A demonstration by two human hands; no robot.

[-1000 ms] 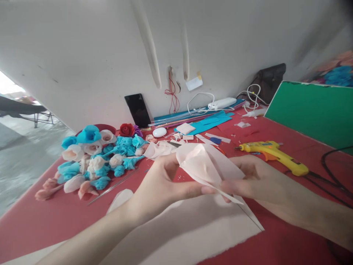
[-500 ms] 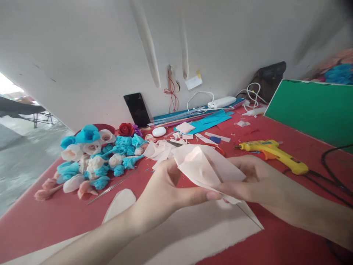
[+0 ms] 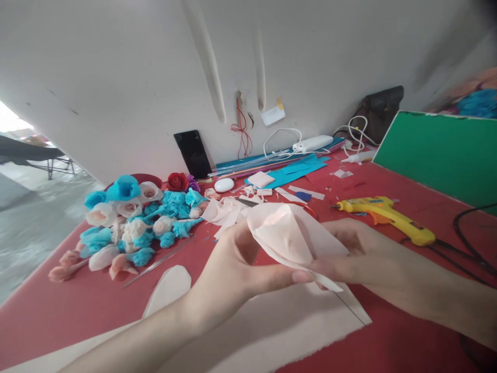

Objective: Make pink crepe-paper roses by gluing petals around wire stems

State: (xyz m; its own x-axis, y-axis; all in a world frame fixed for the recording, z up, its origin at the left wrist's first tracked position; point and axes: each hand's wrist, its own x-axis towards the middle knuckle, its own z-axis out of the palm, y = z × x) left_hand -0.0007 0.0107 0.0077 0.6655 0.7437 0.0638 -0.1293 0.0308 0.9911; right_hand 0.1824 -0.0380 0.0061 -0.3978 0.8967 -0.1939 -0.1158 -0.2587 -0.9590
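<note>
Between both hands is a pale pink paper flower (image 3: 275,233), its petals curved round one another. My left hand (image 3: 248,267) pinches its base from the left, thumb lying along the lower edge. From the right, my right hand (image 3: 349,256) grips the same base, thumb close to the left thumb's tip; its other fingers are partly hidden behind the paper. Below the hands lies a large pale pink paper sheet (image 3: 272,331) with a dark line near its right corner. A rounded paper piece (image 3: 171,287) rests left of my left wrist.
Blue, white and pink paper flowers (image 3: 132,228) are heaped at the left. A yellow glue gun (image 3: 388,215) with a black cable lies right. Scissors (image 3: 248,202), partly covered, and paper scraps (image 3: 225,211) sit behind the hands. A phone (image 3: 193,154) leans on the wall; a green board (image 3: 438,160) stands right.
The paper flower has turned and tilted slightly in my hands, its front petal now looking rounder at the left edge. Both hands keep nearly the same place.
</note>
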